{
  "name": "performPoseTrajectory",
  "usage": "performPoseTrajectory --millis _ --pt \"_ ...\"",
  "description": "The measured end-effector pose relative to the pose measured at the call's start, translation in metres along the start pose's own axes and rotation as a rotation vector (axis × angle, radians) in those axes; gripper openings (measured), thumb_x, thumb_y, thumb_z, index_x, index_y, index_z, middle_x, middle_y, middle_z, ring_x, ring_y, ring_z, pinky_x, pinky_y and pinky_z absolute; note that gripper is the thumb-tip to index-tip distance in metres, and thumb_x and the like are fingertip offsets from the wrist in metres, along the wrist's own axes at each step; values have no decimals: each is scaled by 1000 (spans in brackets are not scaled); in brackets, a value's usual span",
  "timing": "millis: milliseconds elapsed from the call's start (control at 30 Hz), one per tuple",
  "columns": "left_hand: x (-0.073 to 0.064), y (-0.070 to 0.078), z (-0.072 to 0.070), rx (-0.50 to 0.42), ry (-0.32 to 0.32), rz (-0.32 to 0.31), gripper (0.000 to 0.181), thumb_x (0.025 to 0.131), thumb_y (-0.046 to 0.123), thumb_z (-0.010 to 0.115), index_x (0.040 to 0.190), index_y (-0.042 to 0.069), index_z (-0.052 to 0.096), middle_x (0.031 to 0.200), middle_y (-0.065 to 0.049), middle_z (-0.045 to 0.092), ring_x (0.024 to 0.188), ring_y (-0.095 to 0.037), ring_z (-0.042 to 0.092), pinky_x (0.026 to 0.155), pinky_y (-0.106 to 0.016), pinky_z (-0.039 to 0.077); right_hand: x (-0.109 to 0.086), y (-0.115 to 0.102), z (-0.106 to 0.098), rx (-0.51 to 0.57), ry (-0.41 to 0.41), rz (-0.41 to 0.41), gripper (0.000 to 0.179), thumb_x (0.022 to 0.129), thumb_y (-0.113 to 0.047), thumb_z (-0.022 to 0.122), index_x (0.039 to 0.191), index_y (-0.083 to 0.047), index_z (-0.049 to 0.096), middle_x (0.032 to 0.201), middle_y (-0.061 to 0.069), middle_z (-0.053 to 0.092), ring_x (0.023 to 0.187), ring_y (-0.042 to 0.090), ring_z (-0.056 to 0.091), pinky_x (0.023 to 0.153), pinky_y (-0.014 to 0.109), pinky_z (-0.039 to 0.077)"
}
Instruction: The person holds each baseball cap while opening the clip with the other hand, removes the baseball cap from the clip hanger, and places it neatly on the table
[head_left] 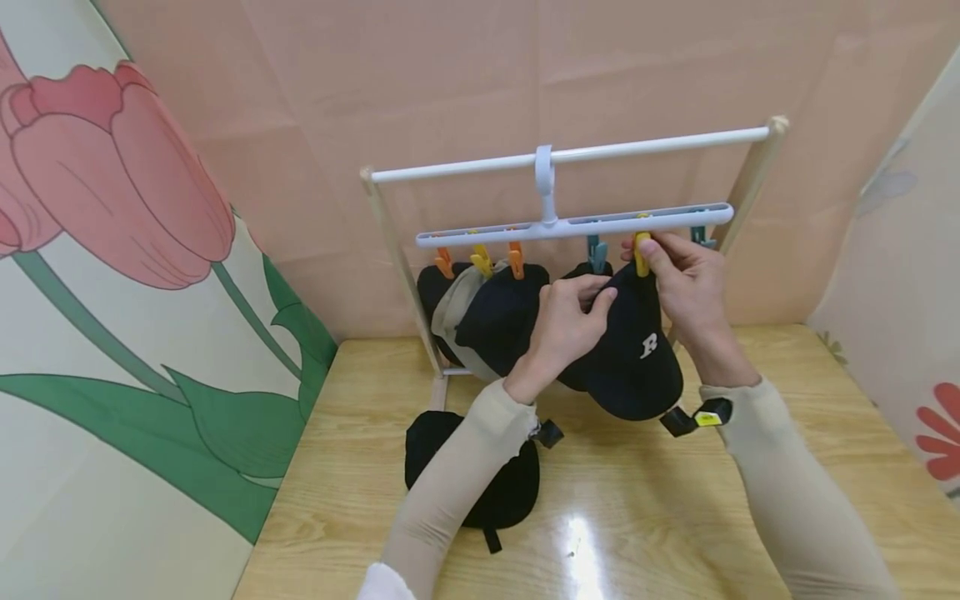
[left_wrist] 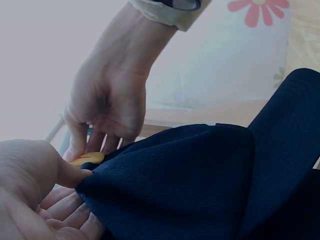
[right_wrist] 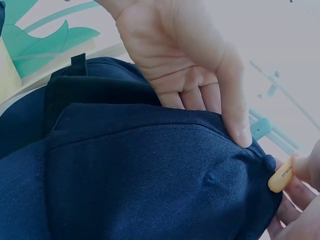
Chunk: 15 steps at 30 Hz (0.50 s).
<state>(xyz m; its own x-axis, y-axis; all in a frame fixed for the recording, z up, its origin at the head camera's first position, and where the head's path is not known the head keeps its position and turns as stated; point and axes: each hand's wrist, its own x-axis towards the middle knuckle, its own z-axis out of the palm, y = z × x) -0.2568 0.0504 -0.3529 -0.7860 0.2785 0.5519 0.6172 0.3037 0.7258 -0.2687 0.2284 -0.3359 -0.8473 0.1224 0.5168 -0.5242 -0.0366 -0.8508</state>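
A dark cap (head_left: 637, 358) with a white letter R hangs at the right part of the white hanger bar (head_left: 622, 223). My left hand (head_left: 570, 321) pinches the cap's crown between thumb and fingers. With thumb and fingers, my right hand (head_left: 693, 279) pinches a yellow clothespin (head_left: 642, 254) at the cap's top edge. The left wrist view shows the yellow clothespin (left_wrist: 89, 159) right beside the pinched fabric. In the right wrist view, the clothespin (right_wrist: 281, 176) sits against the crown near its top button.
Several caps, one beige (head_left: 452, 308), hang from orange, yellow and teal clothespins to the left. Another black cap (head_left: 517, 492) lies on the wooden table (head_left: 345, 467) beneath my left forearm. A rack with a white top rod (head_left: 660, 146) supports the hanger. A teal clothespin (head_left: 701, 235) is at the bar's right end.
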Motion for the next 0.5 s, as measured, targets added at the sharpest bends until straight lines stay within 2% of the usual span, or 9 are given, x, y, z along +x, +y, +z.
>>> performPoseTrajectory --millis 500 --pt "-3 -3 2 6 -9 -2 23 105 11 68 122 -1 78 116 -14 81 96 -14 80 80 -9 56 0 1 1 55 7 -20 33 103 -16 70 130 4 74 102 5 81 96 17 76 97 17 57"
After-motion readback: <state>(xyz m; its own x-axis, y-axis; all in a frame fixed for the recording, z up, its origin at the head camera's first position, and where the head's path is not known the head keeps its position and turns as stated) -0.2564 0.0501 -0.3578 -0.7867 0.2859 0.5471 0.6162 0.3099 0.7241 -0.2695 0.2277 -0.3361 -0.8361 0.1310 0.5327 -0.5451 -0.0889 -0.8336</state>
